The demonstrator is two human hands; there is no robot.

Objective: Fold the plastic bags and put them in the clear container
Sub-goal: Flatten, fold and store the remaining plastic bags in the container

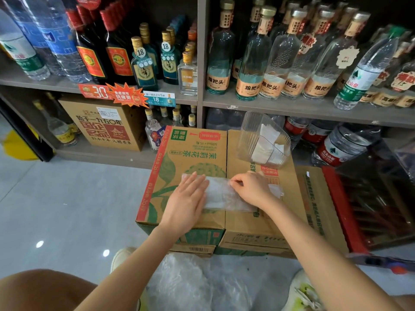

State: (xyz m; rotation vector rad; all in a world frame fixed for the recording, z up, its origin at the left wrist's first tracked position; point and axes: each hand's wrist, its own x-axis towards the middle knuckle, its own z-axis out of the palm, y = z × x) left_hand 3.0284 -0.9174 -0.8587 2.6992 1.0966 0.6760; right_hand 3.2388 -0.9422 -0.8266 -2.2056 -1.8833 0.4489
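A translucent plastic bag (pixel 221 195) lies flattened in a long strip across the tops of two cardboard boxes. My left hand (pixel 187 198) lies flat on its left part, fingers straight. My right hand (pixel 249 187) pinches the bag's upper edge near the middle with thumb and forefinger. The clear container (pixel 249 133) stands tilted at the far end of the right box, with several folded white bags (pixel 266 147) inside it. A heap of loose plastic bags (pixel 202 286) sits on the floor between my feet.
The left box (pixel 186 153) has green print; the plain right box (pixel 292 198) touches it. A third box and a red crate (pixel 350 209) stand to the right. Shelves of glass and water bottles (pixel 269 63) rise behind. Grey tiled floor (pixel 67 198) lies to the left.
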